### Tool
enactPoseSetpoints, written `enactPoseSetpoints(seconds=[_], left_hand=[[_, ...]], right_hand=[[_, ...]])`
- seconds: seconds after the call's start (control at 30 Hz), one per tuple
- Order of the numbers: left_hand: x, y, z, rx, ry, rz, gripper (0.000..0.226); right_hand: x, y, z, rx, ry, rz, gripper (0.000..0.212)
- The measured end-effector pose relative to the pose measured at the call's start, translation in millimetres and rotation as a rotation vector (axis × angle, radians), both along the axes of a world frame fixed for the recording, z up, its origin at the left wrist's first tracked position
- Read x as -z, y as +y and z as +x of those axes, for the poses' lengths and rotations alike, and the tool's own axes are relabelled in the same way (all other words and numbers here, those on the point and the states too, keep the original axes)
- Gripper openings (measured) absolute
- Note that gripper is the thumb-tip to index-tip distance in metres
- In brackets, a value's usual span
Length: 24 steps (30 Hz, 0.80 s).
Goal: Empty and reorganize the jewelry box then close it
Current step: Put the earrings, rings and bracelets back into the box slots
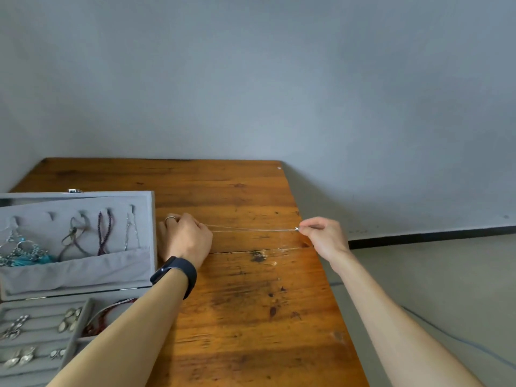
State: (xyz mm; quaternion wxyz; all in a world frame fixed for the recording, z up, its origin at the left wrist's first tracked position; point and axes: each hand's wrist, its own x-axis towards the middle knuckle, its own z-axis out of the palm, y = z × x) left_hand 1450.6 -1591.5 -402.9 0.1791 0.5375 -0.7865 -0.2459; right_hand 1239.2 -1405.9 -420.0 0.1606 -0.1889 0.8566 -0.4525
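a worn, stained plank table [251,303] of orange-brown wood carried a rectangular grey velvet jewelry box [83,270] at its left side, its lid standing open with necklaces and earrings hung on the soft lining. just right of the lid, the left hand [187,241], above a black wristband [181,272], curled its fingers round one end of a thin silver chain [251,229]. the right hand [325,237] pinched the other end between thumb and forefinger, the doubled strand taut between them.

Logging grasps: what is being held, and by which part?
A thin silver chain, pulled taut: the right hand pinches one end, the left hand grips the other end.
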Motion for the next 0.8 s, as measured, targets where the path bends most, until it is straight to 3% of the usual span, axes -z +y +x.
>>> enactPoseSetpoints(seconds=[0.4, 0.57, 0.8], left_hand=[[11.2, -8.8, 2.0, -0.020, 0.081, -0.045, 0.003], [20.1, -5.9, 7.3, 0.058, -0.031, -0.276, 0.016], [20.8, 0.8, 10.4, 0.065, -0.051, -0.291, 0.024]], right_hand=[[17.9, -5.5, 3.3, -0.007, 0.247, 0.016, 0.008], [25.3, -5.4, 6.6, 0.008, 0.392, 0.080, 0.016], [24.1, 7.9, 14.0, -0.019, 0.354, 0.036, 0.028]])
